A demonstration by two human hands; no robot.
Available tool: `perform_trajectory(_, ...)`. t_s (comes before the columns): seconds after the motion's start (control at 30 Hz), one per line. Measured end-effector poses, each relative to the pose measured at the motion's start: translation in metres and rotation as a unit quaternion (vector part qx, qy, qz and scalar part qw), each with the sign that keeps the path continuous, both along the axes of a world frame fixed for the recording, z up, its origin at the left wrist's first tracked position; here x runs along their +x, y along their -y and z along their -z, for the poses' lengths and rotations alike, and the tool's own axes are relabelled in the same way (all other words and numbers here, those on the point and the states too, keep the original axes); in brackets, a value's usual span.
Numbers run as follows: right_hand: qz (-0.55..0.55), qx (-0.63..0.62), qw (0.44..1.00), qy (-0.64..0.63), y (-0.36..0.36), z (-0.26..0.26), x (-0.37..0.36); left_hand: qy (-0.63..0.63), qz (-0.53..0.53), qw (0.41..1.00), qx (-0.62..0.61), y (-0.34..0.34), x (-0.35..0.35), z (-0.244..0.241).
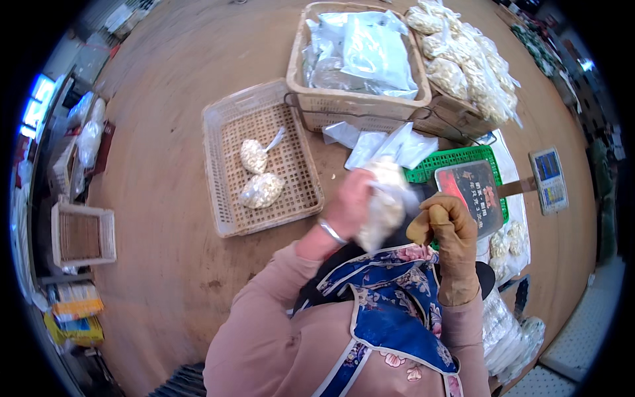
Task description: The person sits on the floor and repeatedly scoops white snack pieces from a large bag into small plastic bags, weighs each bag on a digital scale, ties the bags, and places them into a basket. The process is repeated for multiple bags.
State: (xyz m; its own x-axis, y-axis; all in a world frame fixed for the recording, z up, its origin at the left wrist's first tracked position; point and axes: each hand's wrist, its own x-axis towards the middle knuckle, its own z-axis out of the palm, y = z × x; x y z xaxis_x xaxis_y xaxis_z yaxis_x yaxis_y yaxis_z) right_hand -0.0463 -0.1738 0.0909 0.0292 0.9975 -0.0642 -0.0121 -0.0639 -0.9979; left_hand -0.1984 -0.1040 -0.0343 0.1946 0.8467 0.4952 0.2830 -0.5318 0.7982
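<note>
My bare left hand [351,201], with a silver bangle at the wrist, grips a clear plastic bag [389,198] of pale pieces that look like peeled garlic cloves. Both hand and bag are blurred. To the right, my right hand [444,226] wears a tan glove; its fingers are curled in and nothing shows in them. Just beyond the glove is a scale platform [469,196] that bears writing, over a green plastic basket [431,161]. Left of my hands, a shallow plastic crate [297,186] holds two filled bags, one [253,155] behind the other [263,190].
A deep crate [357,106] of plastic bags stands ahead, with flat empty bags [372,146] before it. Filled bags [466,59] are heaped in a box [454,111] at the back right. The scale's display [548,181] stands right; a small crate [83,235] is far left.
</note>
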Motion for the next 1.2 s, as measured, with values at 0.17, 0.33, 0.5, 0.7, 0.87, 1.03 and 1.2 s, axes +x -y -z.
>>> perform_trajectory(0.17, 0.077, 0.034, 0.995, -0.045, 0.003, 0.033, 0.05, -0.261, -0.096, 0.958, -0.063, -0.04, -0.07, 0.058)
perform_trajectory(0.33, 0.155, -0.036, 0.987, -0.03, 0.013, 0.074, 0.092, -0.35, -0.095, 0.921, -0.14, -0.076, -0.087, 0.119)
perform_trajectory(0.5, 0.226, -0.091, 0.97, -0.004, 0.019, 0.104, 0.124, -0.013, -0.057, 0.919, -0.39, -0.151, -0.058, 0.2)
perform_trajectory(0.7, 0.275, -0.144, 0.951, 0.008, 0.033, 0.134, 0.157, 0.131, -0.169, 0.799, -0.563, -0.232, -0.009, 0.241)
perform_trajectory(0.87, 0.296, -0.208, 0.932, 0.017, 0.035, 0.151, 0.175, 0.069, -0.208, 0.791, -0.571, -0.271, -0.004, 0.283)
perform_trajectory(1.03, 0.311, -0.22, 0.925, -0.002, 0.027, 0.157, 0.177, -0.003, -0.154, 0.778, -0.609, -0.267, -0.001, 0.328)
perform_trajectory(1.2, 0.305, -0.211, 0.929, 0.012, 0.015, 0.148, 0.176, -0.275, -0.106, 0.915, -0.275, -0.213, 0.012, 0.281)
